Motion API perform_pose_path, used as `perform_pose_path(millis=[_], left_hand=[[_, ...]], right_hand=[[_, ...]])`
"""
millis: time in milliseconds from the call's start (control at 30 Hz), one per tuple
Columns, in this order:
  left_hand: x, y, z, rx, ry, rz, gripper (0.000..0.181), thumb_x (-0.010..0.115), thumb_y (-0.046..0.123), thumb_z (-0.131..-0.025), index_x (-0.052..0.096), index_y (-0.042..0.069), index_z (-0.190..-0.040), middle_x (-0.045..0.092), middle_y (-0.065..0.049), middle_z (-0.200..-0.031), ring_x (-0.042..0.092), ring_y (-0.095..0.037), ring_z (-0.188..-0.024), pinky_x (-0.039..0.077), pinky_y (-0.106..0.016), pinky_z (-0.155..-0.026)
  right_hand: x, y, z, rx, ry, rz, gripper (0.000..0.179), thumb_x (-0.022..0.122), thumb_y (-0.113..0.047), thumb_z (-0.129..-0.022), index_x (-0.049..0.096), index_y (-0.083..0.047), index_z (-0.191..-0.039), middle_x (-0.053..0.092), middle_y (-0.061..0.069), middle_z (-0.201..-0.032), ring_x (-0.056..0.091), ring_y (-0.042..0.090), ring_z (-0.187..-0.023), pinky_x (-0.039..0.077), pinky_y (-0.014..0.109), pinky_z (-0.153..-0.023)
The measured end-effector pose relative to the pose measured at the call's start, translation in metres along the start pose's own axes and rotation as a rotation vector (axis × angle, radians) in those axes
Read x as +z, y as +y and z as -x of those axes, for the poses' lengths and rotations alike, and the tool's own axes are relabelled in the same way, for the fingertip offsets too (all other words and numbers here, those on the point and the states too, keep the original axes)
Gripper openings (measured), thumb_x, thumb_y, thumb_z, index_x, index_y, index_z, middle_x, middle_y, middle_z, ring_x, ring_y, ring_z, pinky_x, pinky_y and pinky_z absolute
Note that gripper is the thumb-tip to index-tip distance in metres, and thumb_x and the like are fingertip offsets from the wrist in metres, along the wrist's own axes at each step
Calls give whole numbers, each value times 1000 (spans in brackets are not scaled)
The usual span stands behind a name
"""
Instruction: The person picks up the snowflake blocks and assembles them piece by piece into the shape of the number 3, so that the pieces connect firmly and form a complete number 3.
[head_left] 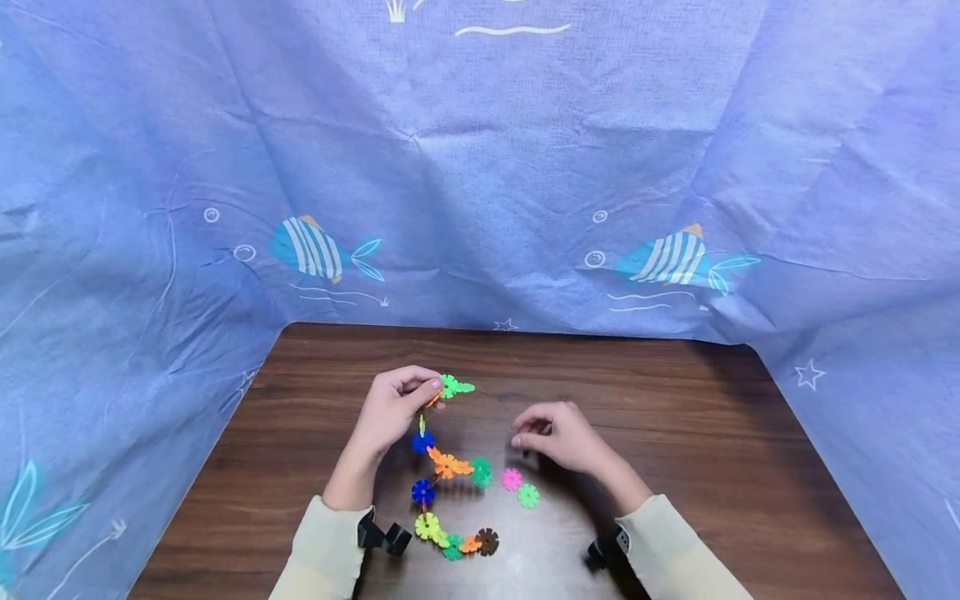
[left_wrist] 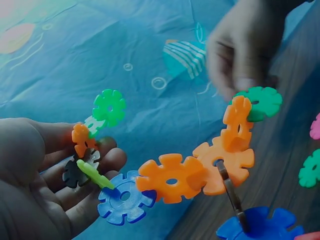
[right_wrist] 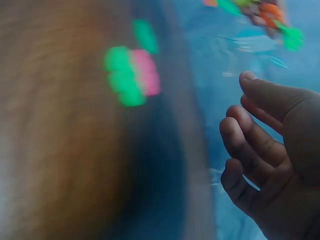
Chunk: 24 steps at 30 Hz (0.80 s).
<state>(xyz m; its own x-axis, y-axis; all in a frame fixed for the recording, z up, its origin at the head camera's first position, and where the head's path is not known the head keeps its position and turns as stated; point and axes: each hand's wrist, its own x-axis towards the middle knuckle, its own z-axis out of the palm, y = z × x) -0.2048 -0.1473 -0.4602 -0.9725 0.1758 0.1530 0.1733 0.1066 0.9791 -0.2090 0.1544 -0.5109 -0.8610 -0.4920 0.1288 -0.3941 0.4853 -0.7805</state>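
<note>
My left hand (head_left: 392, 410) grips the top of an E-shaped chain of notched plastic discs. In the left wrist view, its thumb and fingers are around an orange disc (left_wrist: 84, 141) and a dark disc (left_wrist: 75, 172). Bright green discs (left_wrist: 109, 107) stick out past the fingertips. Below the hand come a blue disc (head_left: 423, 442), an orange middle arm (head_left: 446, 466) ending in a green disc (head_left: 481, 472), and a lower arm ending in a brown disc (head_left: 487, 542). My right hand (head_left: 561, 435), fingers loosely bent and holding nothing, hovers right of the chain.
On the brown wooden table (head_left: 675, 433), a loose pink disc (head_left: 512, 479) and a light green disc (head_left: 528, 496) lie between the chain and the right hand. A blue fish-print cloth (head_left: 480, 200) hangs around the table's back and sides.
</note>
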Motion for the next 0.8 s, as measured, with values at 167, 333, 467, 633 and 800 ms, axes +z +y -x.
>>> perform_pose_path(millis=[167,333,467,633,800], left_hand=[[-3,3,0,-10,12,-5,19,67,11,-101,74,-4,-107,73,-31,-88,75,-26,-76,60,-34,-70],[-3,2,1,-8,14,-9,19,68,13,-100,74,-3,-107,73,-30,-86,74,-21,-74,60,-35,-70],[-1,2,1,1,19,2,18,68,11,-100,74,-5,-106,72,-33,-87,73,-17,-72,59,-32,-68],[2,3,1,-11,28,18,17,67,8,-99,73,-7,-107,74,-27,-86,74,-16,-73,58,-28,-67],[4,4,2,-21,40,45,19,66,6,-100,71,-10,-107,72,-35,-90,74,-12,-71,58,-25,-67]], right_hand=[[15,6,9,7,-126,132,11,83,-25,-88,79,-17,-94,69,-15,-76,61,-1,-69,53,21,-66],[22,6,14,-19,-173,245,19,89,-27,-81,80,-16,-94,68,-13,-81,60,0,-73,51,21,-68],[21,4,13,-32,-183,275,16,89,-23,-80,82,-17,-93,69,-10,-86,60,3,-77,51,22,-70],[21,7,12,24,-190,255,13,88,-23,-81,77,-20,-87,65,-14,-82,58,1,-75,51,23,-70],[17,10,9,76,-184,130,18,85,-15,-84,67,-18,-86,66,-12,-76,61,2,-70,53,22,-67]])
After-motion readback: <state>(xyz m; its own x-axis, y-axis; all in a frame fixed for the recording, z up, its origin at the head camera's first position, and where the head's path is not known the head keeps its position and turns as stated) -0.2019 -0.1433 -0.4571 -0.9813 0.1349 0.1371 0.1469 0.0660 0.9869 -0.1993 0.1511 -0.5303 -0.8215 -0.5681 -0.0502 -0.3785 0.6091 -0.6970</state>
